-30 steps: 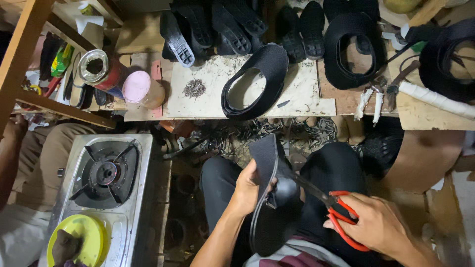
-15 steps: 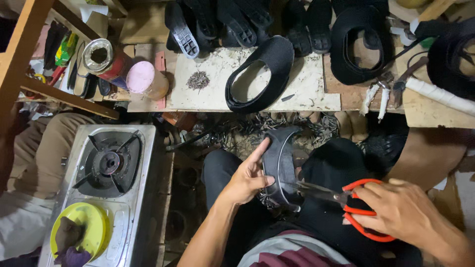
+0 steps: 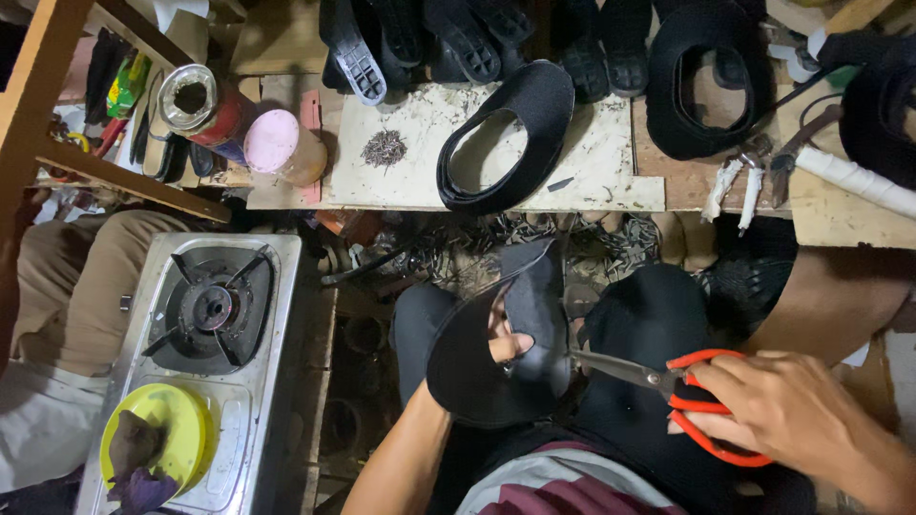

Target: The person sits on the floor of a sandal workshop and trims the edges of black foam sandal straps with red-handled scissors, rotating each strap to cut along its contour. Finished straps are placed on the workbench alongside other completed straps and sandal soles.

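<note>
My left hand (image 3: 503,336) grips a black shoe upper piece (image 3: 482,362) over my lap, fingers poking through its opening. My right hand (image 3: 792,415) holds red-handled scissors (image 3: 668,386), whose blades touch the right edge of the black piece. A second black upper (image 3: 544,110) lies flat on the white board (image 3: 611,162) on the workbench ahead. Another black upper (image 3: 706,72) rests further right.
A gas stove (image 3: 205,324) with a yellow bowl (image 3: 157,443) stands at left. A tin can (image 3: 196,100), a pink-lidded jar (image 3: 281,148) and a small pile of nails (image 3: 385,148) sit on the bench. Black soles (image 3: 448,33) line the back. Pliers (image 3: 754,167) lie right. Another person's leg (image 3: 67,286) is at far left.
My left hand has turned the black piece so its broad side faces up, and the scissors have moved in to its right edge.
</note>
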